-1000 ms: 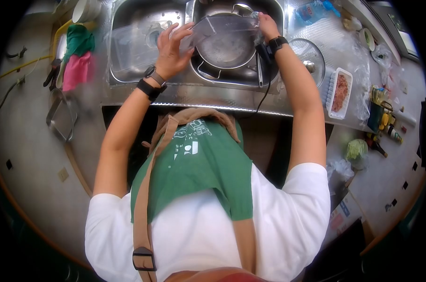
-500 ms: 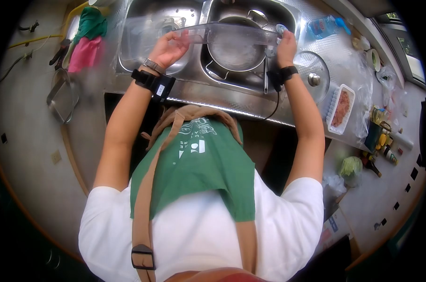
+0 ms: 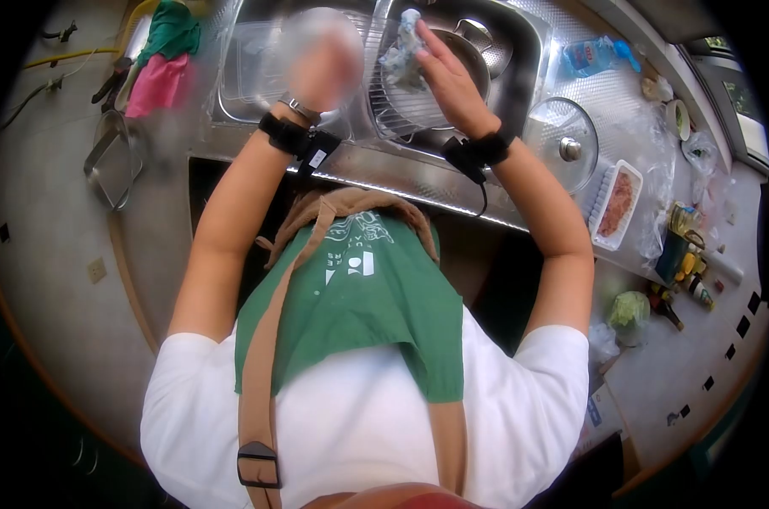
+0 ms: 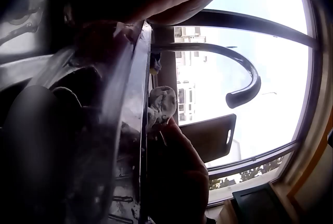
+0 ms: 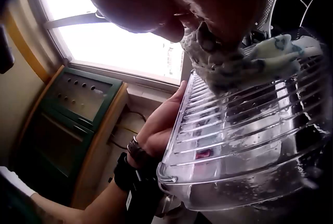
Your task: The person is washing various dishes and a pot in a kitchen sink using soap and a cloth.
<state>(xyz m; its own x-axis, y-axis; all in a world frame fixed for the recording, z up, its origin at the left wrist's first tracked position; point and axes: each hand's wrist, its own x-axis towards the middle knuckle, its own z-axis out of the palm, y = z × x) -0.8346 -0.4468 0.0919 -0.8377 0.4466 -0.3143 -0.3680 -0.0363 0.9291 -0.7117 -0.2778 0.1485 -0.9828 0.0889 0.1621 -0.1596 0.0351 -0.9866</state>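
My left hand [image 3: 321, 72], blurred in the head view, holds a clear plastic tray with slats [image 5: 234, 146] by its far edge, as the right wrist view shows. The tray is wet and tilted above the right sink basin. In my right hand [image 3: 454, 89] is a bunched, wet, pale cloth with blue marks [image 5: 229, 70], pinched between thumb and fingers close over the slats. Behind the tray a steel pan [image 3: 478, 55] sits in the basin, partly hidden.
A clear plastic container [image 3: 245, 72] lies in the left basin. Right of the sink are a glass lid [image 3: 562, 140], a white tray of minced meat [image 3: 603, 216] and a blue-capped bottle [image 3: 590, 58]. Green and pink gloves [image 3: 160, 85] hang at the left.
The clear tray, held level between both hands before, is now turned with its slats showing. My right hand has moved left across it with the cloth; the left hand has risen slightly.
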